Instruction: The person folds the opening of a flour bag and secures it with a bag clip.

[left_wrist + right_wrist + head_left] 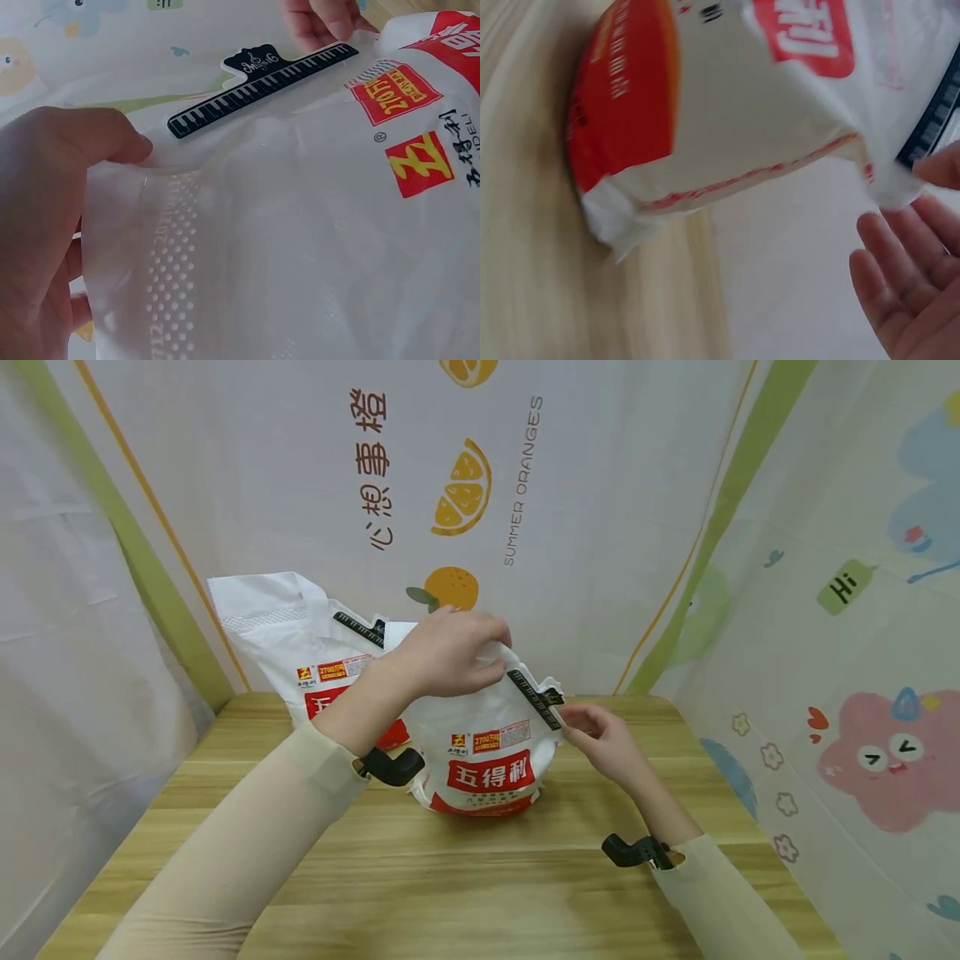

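Observation:
A white and red flour bag stands on the wooden table, its side edge folded under a black piano-key clip marked "Music" in the left wrist view. My left hand reaches across and grips the bag's top edge. Seen from the left wrist, the thumb of that hand lies over the film beside the clip's upper end. With thumb and fingers, my right hand pinches the bag's right corner at the clip's lower end. In the right wrist view, the other fingers spread below that corner.
Just behind on the left stands a second flour bag, with its own black clip; my left forearm partly covers it. A printed curtain hangs behind and on both sides of the wooden table. Each wrist wears a black camera mount.

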`<state>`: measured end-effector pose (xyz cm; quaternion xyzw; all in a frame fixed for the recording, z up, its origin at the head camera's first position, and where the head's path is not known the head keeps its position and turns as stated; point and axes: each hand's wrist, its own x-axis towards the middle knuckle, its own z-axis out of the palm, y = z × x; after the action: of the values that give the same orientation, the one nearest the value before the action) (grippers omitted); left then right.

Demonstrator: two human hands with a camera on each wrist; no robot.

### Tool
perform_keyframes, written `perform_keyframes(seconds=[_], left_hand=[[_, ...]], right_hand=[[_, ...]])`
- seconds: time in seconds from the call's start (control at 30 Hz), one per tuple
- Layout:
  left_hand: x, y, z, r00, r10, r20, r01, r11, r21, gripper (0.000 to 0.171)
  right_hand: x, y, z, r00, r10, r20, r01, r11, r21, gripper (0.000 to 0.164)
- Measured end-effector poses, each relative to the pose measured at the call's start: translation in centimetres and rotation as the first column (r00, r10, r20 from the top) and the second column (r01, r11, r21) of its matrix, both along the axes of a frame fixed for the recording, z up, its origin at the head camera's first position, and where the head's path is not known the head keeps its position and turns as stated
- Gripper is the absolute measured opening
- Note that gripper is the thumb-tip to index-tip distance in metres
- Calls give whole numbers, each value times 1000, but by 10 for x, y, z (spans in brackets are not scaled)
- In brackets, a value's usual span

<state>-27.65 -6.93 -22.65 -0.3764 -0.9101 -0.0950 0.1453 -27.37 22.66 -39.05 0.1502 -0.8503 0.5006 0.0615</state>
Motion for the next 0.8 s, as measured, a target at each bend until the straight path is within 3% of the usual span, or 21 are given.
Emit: perform_keyframes(seconds=[0.17,0.47,0.67,0.8], left_hand=[[0,4,0,1000,9,-5,-9,1000,1,20],[-3,9,1,998,68,0,-68,997,24,18],[-5,7,-1,996,82,20,-83,996,40,20],[-6,7,-2,997,72,22,-73,996,59,21]], right_hand=[[-3,3,-13,999,-14,30,15,999,-48,27],[-10,-6,-22,997,-45,57,54,984,-167,17],[-11,-4,-27,995,-23,96,46,967,-250,22],[-10,1,-30,993,-4,122,36,967,-253,26]])
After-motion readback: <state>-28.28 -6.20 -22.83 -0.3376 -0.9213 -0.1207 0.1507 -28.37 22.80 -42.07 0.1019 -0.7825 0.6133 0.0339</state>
